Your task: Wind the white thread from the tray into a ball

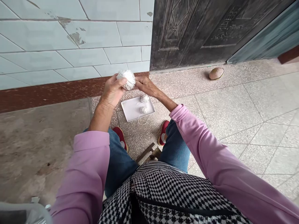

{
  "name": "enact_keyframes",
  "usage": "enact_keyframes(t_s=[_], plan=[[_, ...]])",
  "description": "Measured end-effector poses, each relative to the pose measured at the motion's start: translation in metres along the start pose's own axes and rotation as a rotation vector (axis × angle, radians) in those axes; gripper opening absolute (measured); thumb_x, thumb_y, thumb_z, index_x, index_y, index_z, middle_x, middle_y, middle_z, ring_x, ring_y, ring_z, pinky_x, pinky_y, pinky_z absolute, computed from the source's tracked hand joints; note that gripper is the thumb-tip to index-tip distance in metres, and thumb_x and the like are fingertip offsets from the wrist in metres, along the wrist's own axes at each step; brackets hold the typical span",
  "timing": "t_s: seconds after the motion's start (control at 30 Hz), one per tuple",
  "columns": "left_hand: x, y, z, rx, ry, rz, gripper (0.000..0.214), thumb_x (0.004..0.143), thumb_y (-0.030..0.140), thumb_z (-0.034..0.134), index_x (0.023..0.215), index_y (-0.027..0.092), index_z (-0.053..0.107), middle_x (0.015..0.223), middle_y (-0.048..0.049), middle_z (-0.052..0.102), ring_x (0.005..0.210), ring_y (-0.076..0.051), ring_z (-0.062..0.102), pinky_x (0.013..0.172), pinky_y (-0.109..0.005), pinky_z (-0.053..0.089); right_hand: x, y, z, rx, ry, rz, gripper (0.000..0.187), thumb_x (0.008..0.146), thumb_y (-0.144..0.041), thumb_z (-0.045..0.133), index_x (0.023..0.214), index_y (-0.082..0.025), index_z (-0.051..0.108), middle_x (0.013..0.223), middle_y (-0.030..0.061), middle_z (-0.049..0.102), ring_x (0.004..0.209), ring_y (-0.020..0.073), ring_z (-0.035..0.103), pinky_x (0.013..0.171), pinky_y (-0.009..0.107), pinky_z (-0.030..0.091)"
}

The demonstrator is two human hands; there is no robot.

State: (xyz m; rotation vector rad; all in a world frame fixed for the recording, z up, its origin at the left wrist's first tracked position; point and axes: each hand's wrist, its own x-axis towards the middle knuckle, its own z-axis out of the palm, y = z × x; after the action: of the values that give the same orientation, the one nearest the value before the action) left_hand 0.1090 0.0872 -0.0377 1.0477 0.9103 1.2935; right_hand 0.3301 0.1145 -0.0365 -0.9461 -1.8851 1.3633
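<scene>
A thick ball of white yarn (126, 79) is held up in front of the wall's base by my left hand (113, 90), its thumb across the near side and the fingers behind. My right hand (147, 86) is at the ball's right edge, fingers closed together; whether a strand lies between them I cannot make out. Below, on the floor, sits a shallow white tray (130, 110). Inside it are two smaller balls of white yarn, an upper one (144, 98) and a lower one (143, 109). A loose strand (143, 124) hangs over the tray's front edge onto the floor.
A tiled wall (98, 34) and a dark carved door (187, 34) stand ahead. On the floor near the door lies a rounded pinkish object (216, 73). Part of a wooden stool (146, 153) shows between my legs. A translucent container (23, 213) is at lower left.
</scene>
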Motion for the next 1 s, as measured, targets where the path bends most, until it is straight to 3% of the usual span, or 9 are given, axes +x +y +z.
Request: enact_keyframes(t_s=[0.13, 0.27, 0.43, 0.63, 0.83, 1.0], plan=[[0.009, -0.007, -0.025, 0.104, 0.012, 0.057, 0.058, 0.078, 0.067, 0.112, 0.113, 0.033, 0.081, 0.113, -0.0085, 0.087, 0.143, -0.040, 0.083, 0.105, -0.049, 0.074, -0.009, -0.006, 0.013, -0.214, -0.097, -0.041, 0.044, 0.138, -0.023, 0.063, 0.095, -0.020, 0.066, 0.092, 0.0007, 0.062, 0.093, 0.0218, 0.057, 0.102, 0.036, 0.049], [0.012, -0.012, -0.035, 0.221, 0.065, 0.038, 0.056, 0.079, 0.068, 0.109, 0.109, 0.033, 0.076, 0.105, -0.0048, 0.087, 0.130, -0.037, 0.085, 0.098, -0.047, 0.072, -0.018, -0.017, 0.020, -0.190, -0.154, -0.055, 0.043, 0.137, -0.019, 0.070, 0.094, -0.018, 0.070, 0.088, -0.0002, 0.061, 0.088, 0.0213, 0.055, 0.095, 0.035, 0.046], [0.009, -0.011, -0.023, 0.331, 0.142, 0.012, 0.065, 0.067, 0.053, 0.117, 0.112, 0.028, 0.078, 0.105, -0.0033, 0.086, 0.110, -0.031, 0.083, 0.089, -0.041, 0.066, -0.026, -0.035, 0.009, -0.036, -0.063, -0.032, 0.050, 0.138, -0.048, 0.082, 0.098, -0.019, 0.076, 0.086, 0.0012, 0.060, 0.085, 0.0219, 0.051, 0.087, 0.036, 0.047], [-0.009, 0.004, 0.000, 0.257, -0.069, -0.129, 0.062, 0.069, 0.039, 0.116, 0.121, 0.020, 0.086, 0.114, -0.0043, 0.091, 0.110, -0.026, 0.076, 0.103, -0.044, 0.061, -0.023, -0.042, -0.012, 0.082, 0.160, 0.038, 0.057, 0.135, -0.059, 0.082, 0.093, -0.024, 0.067, 0.087, 0.0026, 0.058, 0.087, 0.0215, 0.050, 0.082, 0.036, 0.049], [-0.020, 0.012, 0.013, 0.222, -0.268, -0.295, 0.057, 0.070, 0.044, 0.117, 0.113, 0.020, 0.089, 0.109, -0.0112, 0.092, 0.102, -0.031, 0.081, 0.091, -0.045, 0.065, -0.018, -0.028, -0.019, 0.040, 0.163, 0.015, 0.064, 0.137, -0.048, 0.083, 0.086, -0.025, 0.052, 0.081, -0.0018, 0.051, 0.080, 0.0182, 0.042, 0.076, 0.030, 0.043], [-0.023, 0.017, 0.018, 0.066, -0.220, -0.224, 0.066, 0.062, 0.044, 0.120, 0.117, 0.024, 0.089, 0.117, -0.0104, 0.090, 0.106, -0.031, 0.085, 0.091, -0.041, 0.072, -0.007, -0.018, -0.015, 0.071, 0.187, 0.065, 0.061, 0.134, -0.031, 0.083, 0.085, -0.025, 0.048, 0.080, -0.0039, 0.046, 0.080, 0.0175, 0.036, 0.072, 0.027, 0.037]])
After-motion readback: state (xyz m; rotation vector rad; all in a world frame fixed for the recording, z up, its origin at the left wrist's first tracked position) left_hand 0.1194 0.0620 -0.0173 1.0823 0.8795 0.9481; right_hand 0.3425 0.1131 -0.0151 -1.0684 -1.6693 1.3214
